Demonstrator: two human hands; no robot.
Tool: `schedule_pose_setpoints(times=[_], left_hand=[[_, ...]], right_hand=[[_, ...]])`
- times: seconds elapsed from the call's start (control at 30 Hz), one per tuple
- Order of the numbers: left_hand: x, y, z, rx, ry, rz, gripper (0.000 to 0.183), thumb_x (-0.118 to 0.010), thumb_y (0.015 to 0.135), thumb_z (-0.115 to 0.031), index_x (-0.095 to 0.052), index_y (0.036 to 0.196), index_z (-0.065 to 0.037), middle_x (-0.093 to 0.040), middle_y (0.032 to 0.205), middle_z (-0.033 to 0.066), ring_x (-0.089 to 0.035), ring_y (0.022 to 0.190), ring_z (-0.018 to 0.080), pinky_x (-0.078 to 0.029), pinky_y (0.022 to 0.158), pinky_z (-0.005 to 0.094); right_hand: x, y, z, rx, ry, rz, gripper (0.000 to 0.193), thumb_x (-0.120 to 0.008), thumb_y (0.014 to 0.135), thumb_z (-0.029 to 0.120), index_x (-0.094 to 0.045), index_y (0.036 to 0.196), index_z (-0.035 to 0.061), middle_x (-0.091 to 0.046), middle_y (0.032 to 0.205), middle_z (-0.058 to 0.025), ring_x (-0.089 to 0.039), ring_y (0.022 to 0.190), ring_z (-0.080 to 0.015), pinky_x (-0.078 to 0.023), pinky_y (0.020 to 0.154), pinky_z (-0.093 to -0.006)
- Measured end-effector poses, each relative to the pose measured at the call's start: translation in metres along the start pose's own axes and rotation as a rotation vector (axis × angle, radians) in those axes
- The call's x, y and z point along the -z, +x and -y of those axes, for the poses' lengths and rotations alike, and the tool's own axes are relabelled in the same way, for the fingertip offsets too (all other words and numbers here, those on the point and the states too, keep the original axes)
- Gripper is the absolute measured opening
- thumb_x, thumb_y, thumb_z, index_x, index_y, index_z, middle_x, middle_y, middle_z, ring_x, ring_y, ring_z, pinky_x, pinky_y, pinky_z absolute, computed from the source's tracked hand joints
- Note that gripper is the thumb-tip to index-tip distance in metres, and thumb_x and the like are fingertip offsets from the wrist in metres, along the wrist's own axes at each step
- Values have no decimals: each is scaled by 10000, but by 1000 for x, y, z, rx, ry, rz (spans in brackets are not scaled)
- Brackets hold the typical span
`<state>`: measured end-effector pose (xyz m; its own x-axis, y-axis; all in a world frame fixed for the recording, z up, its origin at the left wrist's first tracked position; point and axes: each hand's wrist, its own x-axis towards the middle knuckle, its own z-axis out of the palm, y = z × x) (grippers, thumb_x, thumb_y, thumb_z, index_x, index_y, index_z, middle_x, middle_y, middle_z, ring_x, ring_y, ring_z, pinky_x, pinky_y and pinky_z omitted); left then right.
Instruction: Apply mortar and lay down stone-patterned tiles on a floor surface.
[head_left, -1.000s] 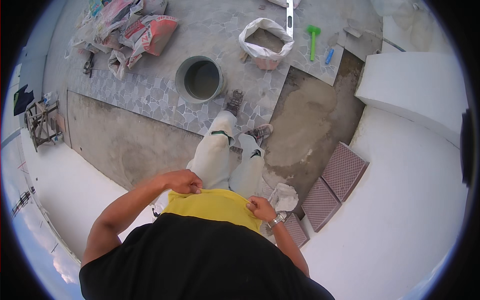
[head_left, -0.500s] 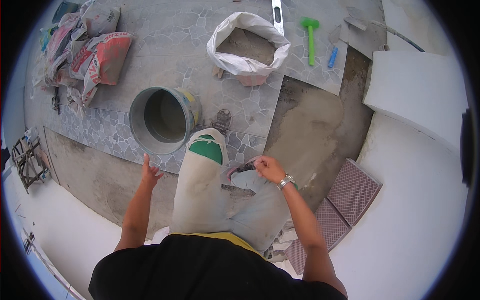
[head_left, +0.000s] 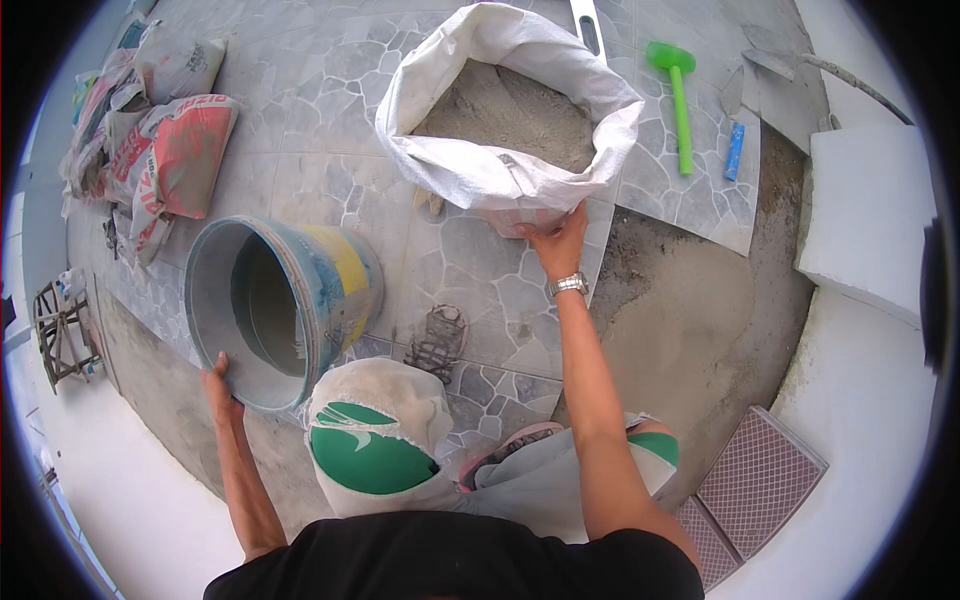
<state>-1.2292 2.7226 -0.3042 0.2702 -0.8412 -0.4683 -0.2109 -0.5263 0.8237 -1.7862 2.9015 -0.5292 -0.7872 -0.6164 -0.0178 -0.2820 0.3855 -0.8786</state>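
Note:
My left hand (head_left: 222, 388) is at the near-left rim of a blue-grey bucket (head_left: 312, 290), its thumb over the edge and its other fingers mostly hidden. The bucket leans toward me and holds greyish water or a thin mix. Farther forward, my right hand (head_left: 560, 245), with a metal watch on the wrist, grips the near lower side of a white woven sack (head_left: 500, 170). Its fingertips are partly hidden against the sack. Dry grey powder or sand (head_left: 510, 115) fills the sack, whose top is rolled open.
A green mallet (head_left: 678, 105), a blue-handled trowel (head_left: 734, 150) and a level (head_left: 588, 25) lie beyond the sack. Crumpled bags (head_left: 170, 160) are heaped at far left. Patterned tiles (head_left: 505, 290) border bare mortar (head_left: 670, 320) at right. Brown tiles (head_left: 762, 482) lean against the white wall.
My body has leaned forward. The left hand has come onto the bucket's rim, and the right hand has reached forward from beside my knee to the sack.

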Motion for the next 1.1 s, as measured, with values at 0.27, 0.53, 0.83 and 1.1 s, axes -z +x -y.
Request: schedule_pose_setpoints(times=[0.27, 0.53, 0.83, 1.1], left_hand=[[-15, 93, -52, -226, 201, -44, 403, -673, 908, -198, -554, 1277, -89, -640, 1011, 45, -616, 851, 174, -525, 753, 330], [-48, 102, -57, -217, 116, -56, 624, -691, 899, -214, -386, 1414, -39, -616, 1150, 114, -631, 921, 231, -532, 805, 359], [-40, 118, -45, -230, 50, 12, 642, -683, 912, -249, -356, 1415, -22, -575, 1229, 156, -612, 1026, 276, -524, 877, 393], [-9, 142, -48, -270, 16, 5, 685, -693, 901, -315, -369, 1422, -11, -574, 1231, 157, -609, 1013, 268, -512, 888, 383]], right_hand=[[-27, 9, -8, -109, -6, -163, 1199, -926, 541, 298, -248, 1458, -73, -404, 1347, -250, -463, 1202, -399, -436, 997, -456], [-41, 63, 36, -215, 28, -126, 1251, -909, 551, 386, -196, 1478, -58, -362, 1386, -255, -520, 1179, -437, -507, 901, -475], [35, 194, 5, 61, -283, 456, 775, -778, 745, 380, -495, 1360, 3, -570, 1210, -203, -609, 1054, -425, -509, 900, -462], [245, 266, -144, -577, -640, -477, 604, -678, 874, 308, -406, 1342, 41, -501, 1337, -186, -519, 1237, -369, -443, 992, -524]])
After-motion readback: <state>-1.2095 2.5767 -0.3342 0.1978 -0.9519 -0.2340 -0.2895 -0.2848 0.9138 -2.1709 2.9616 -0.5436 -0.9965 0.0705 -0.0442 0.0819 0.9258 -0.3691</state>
